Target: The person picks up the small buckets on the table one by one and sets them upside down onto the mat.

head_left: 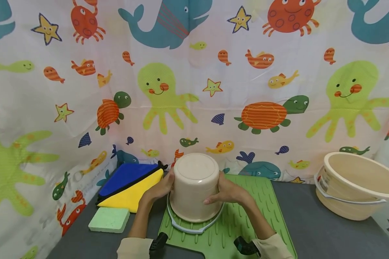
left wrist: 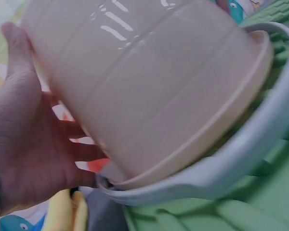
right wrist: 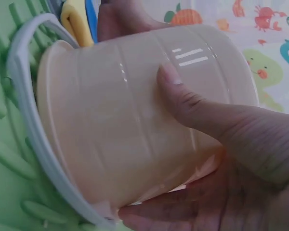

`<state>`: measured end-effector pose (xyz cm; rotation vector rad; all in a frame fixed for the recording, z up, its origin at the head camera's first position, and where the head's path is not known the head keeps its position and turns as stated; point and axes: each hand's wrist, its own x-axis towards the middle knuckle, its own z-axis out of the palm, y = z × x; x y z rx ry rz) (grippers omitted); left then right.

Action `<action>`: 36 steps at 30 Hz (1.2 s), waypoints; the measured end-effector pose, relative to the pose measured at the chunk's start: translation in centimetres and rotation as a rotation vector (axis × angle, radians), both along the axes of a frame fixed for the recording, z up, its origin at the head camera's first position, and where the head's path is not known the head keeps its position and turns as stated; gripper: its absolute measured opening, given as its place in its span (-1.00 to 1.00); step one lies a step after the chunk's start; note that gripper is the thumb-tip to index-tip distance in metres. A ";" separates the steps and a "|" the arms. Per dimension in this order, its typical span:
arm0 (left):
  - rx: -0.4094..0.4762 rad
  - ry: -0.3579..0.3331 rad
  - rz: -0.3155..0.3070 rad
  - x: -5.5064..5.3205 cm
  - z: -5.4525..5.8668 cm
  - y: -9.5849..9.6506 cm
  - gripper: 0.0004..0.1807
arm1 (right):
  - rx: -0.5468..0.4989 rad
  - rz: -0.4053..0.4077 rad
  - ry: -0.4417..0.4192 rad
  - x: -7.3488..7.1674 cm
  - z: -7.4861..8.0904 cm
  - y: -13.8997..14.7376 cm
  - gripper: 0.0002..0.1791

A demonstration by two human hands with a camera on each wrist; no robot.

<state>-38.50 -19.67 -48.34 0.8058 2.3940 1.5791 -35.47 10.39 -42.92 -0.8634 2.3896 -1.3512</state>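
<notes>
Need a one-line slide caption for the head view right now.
Both hands, left hand and right hand, hold an upturned beige bucket on the green ribbed mat.

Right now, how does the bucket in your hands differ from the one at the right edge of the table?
The held bucket stands upside down on the green mat, gripped by left hand and right hand. The right bucket sits mouth-up on the grey table, untouched, and looks wider. Both are beige with pale handles.
</notes>
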 end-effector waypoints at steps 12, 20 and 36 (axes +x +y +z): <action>-0.011 0.045 -0.045 0.4 1.9 -0.3 0.39 | 0.039 0.090 0.050 0.0 1.7 1.3 0.36; 0.120 -0.003 -0.081 1.0 3.5 0.3 0.36 | 0.031 0.030 0.107 0.1 1.9 0.9 0.39; 0.047 0.010 -0.004 2.0 4.8 1.1 0.41 | 0.009 0.089 0.121 0.2 1.6 1.0 0.32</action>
